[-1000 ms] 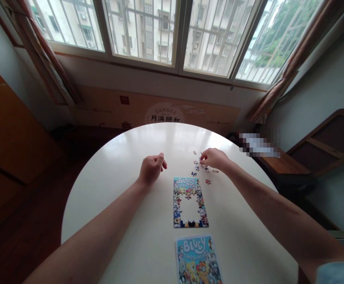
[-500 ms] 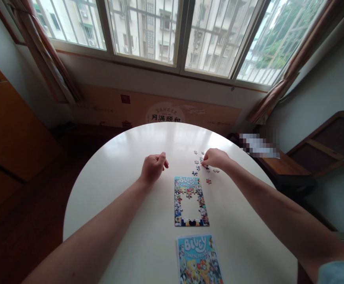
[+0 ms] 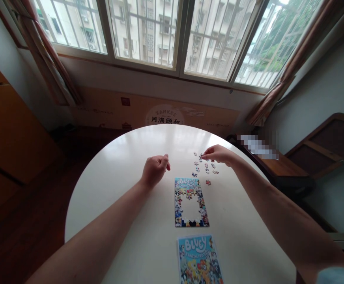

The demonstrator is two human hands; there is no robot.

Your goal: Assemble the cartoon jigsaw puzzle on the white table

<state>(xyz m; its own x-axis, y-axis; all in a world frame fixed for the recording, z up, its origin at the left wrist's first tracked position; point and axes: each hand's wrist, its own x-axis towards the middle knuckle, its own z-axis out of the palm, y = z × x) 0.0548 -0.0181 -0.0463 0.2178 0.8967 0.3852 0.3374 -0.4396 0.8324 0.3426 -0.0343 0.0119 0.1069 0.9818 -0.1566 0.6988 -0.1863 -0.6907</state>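
My right hand is at the far right part of the table, its fingertips pinched on a small jigsaw piece. Several loose pieces lie around and partly under it, among them a reddish one nearer to me. Left of the pieces, my left hand rests in a loose fist, with nothing visible in it. Between my forearms lies the partly filled jigsaw puzzle; its picture border is in place around a bare white middle. Closer to me is a matching Bluey picture sheet, cut off by the lower frame edge.
Everything lies on a round white table. Beyond it stand a printed panel and a barred window. A wooden chair or bench is at the right, and an orange-brown cabinet at the left.
My right hand has shifted slightly up, uncovering loose pieces below it, and its fingertips now meet a piece farther back. My left hand stays nearly still, in a fist.
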